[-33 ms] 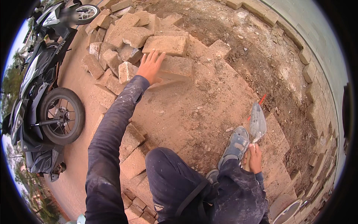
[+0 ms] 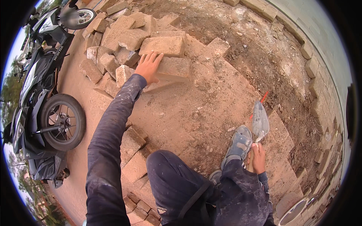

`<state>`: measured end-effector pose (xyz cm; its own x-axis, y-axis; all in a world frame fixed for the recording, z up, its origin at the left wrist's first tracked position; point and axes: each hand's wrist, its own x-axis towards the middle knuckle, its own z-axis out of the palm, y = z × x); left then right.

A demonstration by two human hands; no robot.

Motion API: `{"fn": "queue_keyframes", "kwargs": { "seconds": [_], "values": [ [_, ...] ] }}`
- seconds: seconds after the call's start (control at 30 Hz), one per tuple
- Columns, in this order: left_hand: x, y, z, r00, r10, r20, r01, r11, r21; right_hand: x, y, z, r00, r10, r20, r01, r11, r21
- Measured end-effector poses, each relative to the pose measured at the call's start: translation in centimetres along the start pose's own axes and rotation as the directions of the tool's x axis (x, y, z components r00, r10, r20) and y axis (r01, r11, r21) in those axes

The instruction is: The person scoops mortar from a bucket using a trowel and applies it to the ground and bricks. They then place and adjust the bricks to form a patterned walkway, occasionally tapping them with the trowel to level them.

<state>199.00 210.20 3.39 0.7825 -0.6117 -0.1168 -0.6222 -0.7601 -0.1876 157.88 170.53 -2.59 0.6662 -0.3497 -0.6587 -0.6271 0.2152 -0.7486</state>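
Note:
My left hand (image 2: 148,68) reaches out to a dusty concrete paving block (image 2: 174,69) at the near edge of a heap. Its fingers lie over the top of the block's left end, and the thumb shows at the lower side. Directly behind sits another block (image 2: 163,46), close to the fingertips. Low on the right, my right hand (image 2: 257,157) is closed round the handle of a trowel (image 2: 260,123). The trowel's grey, pointed blade is directed away from me, beside my shoe (image 2: 240,141). A thin red strip (image 2: 265,97) shows partly behind the blade tip.
More loose blocks (image 2: 124,32) are heaped at the far left. A motorcycle (image 2: 60,122) stands on the left. Other blocks (image 2: 132,143) lie beside my left knee. Rough soil (image 2: 279,75) and a curved row of edging blocks (image 2: 311,67) run along the right. A round pan (image 2: 294,211) is at the lower right.
The whole view has shifted slightly, so the heap and my left hand appear a little further left. Both hands keep their places on the block and the trowel.

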Motion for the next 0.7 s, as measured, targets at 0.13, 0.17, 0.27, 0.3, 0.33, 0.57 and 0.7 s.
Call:
{"fn": "queue_keyframes", "kwargs": {
  "seconds": [0.13,0.17,0.27,0.3,0.33,0.57,0.7],
  "values": [
    [1.5,-2.4,1.8,0.993,0.120,-0.007,-0.121,0.989,-0.082,0.4,0.5,-1.1,1.000,0.016,0.000,-0.016,1.000,0.023],
    [1.4,-2.1,1.3,0.993,0.121,0.016,-0.119,0.989,-0.087,0.5,0.6,-1.5,1.000,0.018,-0.011,-0.018,0.999,0.026],
    [-0.5,0.9,-0.8,0.993,0.110,-0.042,-0.113,0.991,-0.069,0.9,0.9,-2.2,0.999,0.030,-0.036,-0.030,1.000,-0.005],
    [-1.4,1.8,-1.6,0.992,0.104,-0.075,-0.109,0.992,-0.060,0.8,1.2,-2.1,0.999,0.038,-0.034,-0.038,0.999,-0.011],
    [-1.7,3.6,-2.6,0.991,0.107,-0.076,-0.113,0.991,-0.075,0.8,1.2,-2.0,0.997,0.061,-0.042,-0.061,0.998,0.013],
    [0.7,14.8,-4.7,0.971,0.219,-0.092,-0.236,0.932,-0.276,1.6,-1.1,-0.3,1.000,0.027,0.009,-0.028,0.997,0.068],
    [2.3,16.6,-2.6,0.948,0.193,-0.252,-0.270,0.908,-0.322,1.9,-2.0,1.2,0.996,-0.069,0.064,0.068,0.998,0.015]
  ]
}}
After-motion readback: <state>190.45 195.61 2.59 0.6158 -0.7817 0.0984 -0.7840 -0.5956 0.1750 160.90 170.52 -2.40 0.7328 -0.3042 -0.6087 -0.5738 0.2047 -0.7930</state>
